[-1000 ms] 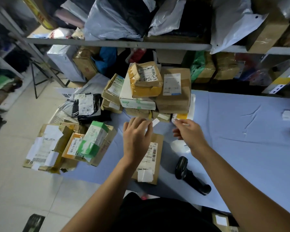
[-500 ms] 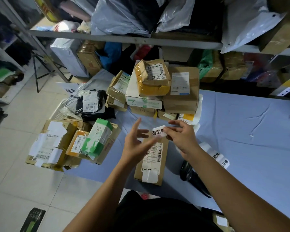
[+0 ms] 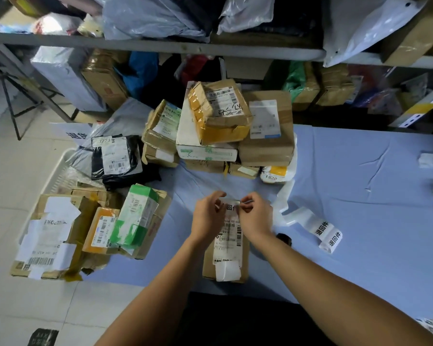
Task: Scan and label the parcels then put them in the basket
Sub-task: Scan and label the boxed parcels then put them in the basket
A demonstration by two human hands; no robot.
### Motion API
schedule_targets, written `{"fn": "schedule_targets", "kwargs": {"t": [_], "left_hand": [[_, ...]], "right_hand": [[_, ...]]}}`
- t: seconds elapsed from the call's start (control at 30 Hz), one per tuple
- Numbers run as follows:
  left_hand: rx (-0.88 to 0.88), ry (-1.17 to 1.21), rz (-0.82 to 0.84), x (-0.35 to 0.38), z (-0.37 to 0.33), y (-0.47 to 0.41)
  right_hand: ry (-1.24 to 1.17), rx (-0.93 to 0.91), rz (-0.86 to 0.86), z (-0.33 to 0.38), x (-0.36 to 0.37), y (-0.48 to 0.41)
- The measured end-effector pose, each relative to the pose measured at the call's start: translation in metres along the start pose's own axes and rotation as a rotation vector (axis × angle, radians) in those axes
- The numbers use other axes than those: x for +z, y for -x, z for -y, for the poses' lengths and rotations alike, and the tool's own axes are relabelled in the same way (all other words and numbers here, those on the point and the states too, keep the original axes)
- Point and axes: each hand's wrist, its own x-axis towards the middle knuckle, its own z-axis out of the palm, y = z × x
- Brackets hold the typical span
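- Brown parcel (image 3: 226, 250) lies flat on the blue table cover (image 3: 360, 196) at the near edge, just in front of the person; long axis runs toward and away from the body, slightly tilted.
- Its shipping label faces up with barcodes along the right side; small print too blurred to read.
- Left hand (image 3: 206, 217) and right hand (image 3: 256, 217) meet over the parcel's far end, each pinching an end of a small white sticker (image 3: 230, 206); printed characters partly covered, "回" legible.
- Sticker strip (image 3: 321, 229) lies right of the hands, curled, reading "退回件" twice.
- Parcel stack (image 3: 225, 131) stands beyond the hands; a white bag at its right foot shows "0281" upside down.
- White basket (image 3: 58, 176) left of the table, on the floor, holds parcels: a black bag marked "0223", a green-and-white box (image 3: 135, 216).
- Dark object (image 3: 284, 238) beside the right wrist, mostly hidden.
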Motion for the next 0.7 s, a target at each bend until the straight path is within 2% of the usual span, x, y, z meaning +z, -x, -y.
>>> {"fn": "schedule_targets", "kwargs": {"t": [0.23,0.37,0.53,0.63,0.7], "left_hand": [[0.182,-0.213,0.039,0.013,0.028,-0.009],[0.223,-0.341,0.053,0.004,0.037,-0.006],[0.072,-0.21,0.043,-0.005,0.046,0.002],[-0.097,-0.05,0.01,-0.01,0.054,0.011],[-0.149,-0.021,0.045,-0.01,0.062,0.022]], "right_hand": [[0.22,-0.078,0.056,-0.006,0.012,-0.004],[0.277,-0.07,0.076,-0.012,0.009,-0.007],[0.29,-0.045,0.067,-0.019,0.006,0.0],[0.253,0.07,0.04,-0.021,0.003,0.009],[0.205,0.157,0.082,-0.025,0.0,0.018]]}}
